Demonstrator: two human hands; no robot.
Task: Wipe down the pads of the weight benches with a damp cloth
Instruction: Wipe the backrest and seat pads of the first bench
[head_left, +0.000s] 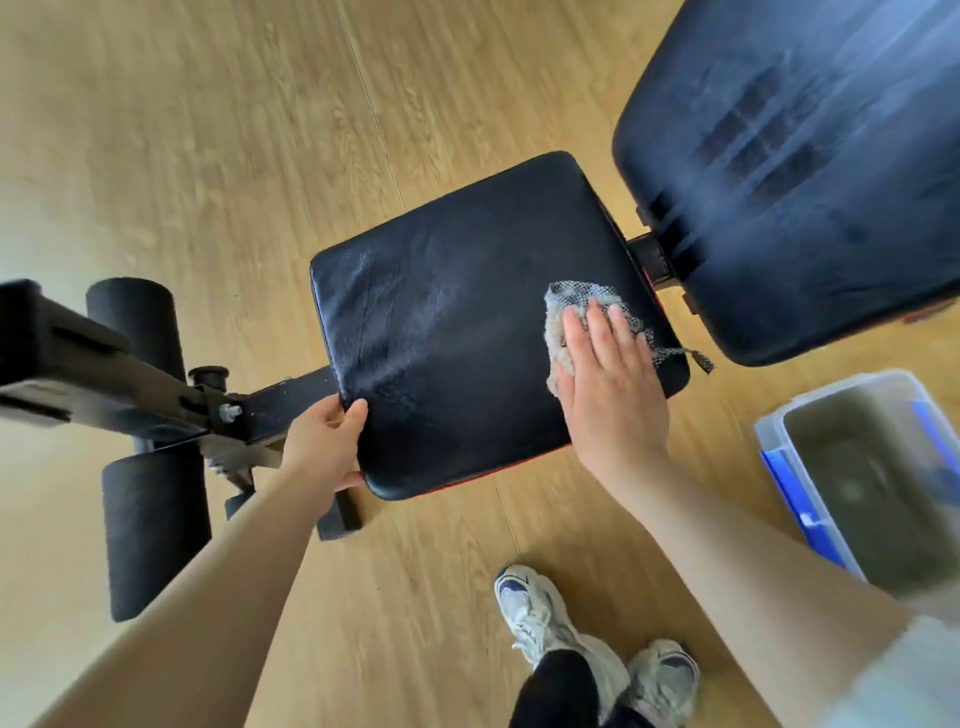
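The right hand (613, 379) lies flat with its fingers straight and close together, pressing a grey cloth (576, 301) onto the black seat pad (457, 322) of a weight bench. The cloth sits on the part of the seat nearest the backrest, bunched under the palm, and a mesh-like corner of it trails off the pad's edge to the right. The left hand (327, 441) grips the seat pad at its near corner on the opposite end, with the thumb on the top surface and the fingers curled down around the edge. The pad's creased vinyl shows sheen across its middle. Beyond the cloth, across a narrow gap where the hinge bracket shows, the larger black back pad (810, 156) has pale streaks running along it. To the left of the seat, the black steel frame (119, 374) carries two black foam rollers (150, 525), one on each side of the bar. Near the right forearm, a clear plastic tub (872, 478) with blue clips stands on the floor and holds murky water. The person's two light sneakers (535, 613) stand on the wood-grain floor (208, 130) below the bench.
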